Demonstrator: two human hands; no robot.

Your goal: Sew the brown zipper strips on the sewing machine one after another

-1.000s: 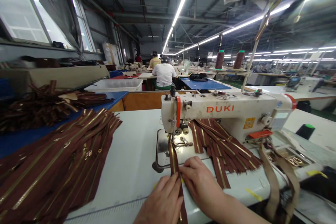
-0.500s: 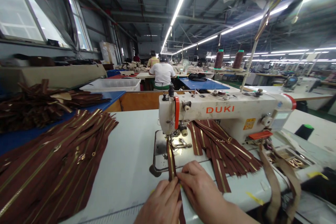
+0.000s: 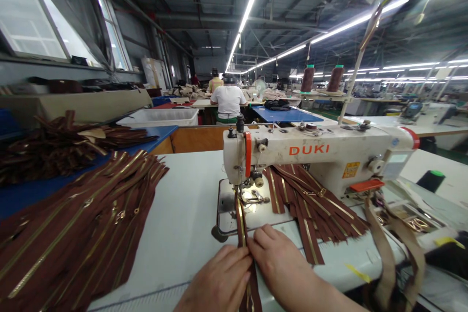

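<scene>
A brown zipper [image 3: 241, 222] with gold teeth runs from under the presser foot of the sewing machine [image 3: 278, 153] down toward me. My left hand [image 3: 224, 273] has its fingers closed on the zipper's left side. Against the right edge, my right hand [image 3: 274, 256] pinches the same strip, its fingertips touching those of the left. The zipper's lower end passes beneath the left hand. Where the fingers grip, the tape is partly hidden.
Brown zippers lie in a large pile [image 3: 73, 224] on the left and a smaller pile [image 3: 318, 204] beside the needle plate. A tray of metal fittings [image 3: 413, 219] and hanging beige straps [image 3: 382, 248] are at right. A person in a white shirt [image 3: 228, 101] sits ahead.
The view has shifted slightly, so the machine and piles appear a little further right. Both hands remain on the zipper, and more of its lower end shows below them.
</scene>
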